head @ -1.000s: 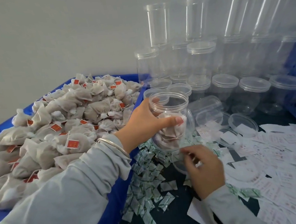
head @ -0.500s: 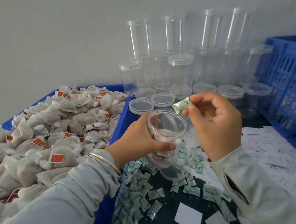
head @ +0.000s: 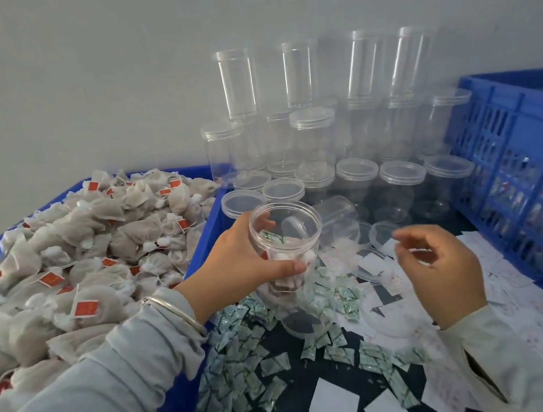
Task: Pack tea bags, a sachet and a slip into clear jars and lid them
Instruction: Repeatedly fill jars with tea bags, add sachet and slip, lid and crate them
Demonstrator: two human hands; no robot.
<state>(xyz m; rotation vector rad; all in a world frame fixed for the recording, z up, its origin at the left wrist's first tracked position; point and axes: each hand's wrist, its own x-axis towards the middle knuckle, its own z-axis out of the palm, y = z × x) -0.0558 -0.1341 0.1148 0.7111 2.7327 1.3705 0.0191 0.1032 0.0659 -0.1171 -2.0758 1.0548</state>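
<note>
Both arms are covered by long, loose sleeves of a pale grey-green fabric that creases softly and ends at the wrists. The left sleeve (head: pixel 91 399) bunches in folds just behind a thin, plain silver bangle (head: pixel 173 312) circling the wrist. The right sleeve (head: pixel 512 364) shows a seamed cuff opening with a dark slit along its inner side. Both hands are bare.

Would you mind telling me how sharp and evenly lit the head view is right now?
Head view: soft, even light without hard shadows; wide-angle bending tilts the stacked jars outward; the right hand is slightly motion-blurred; the held jar is sharp.
</note>
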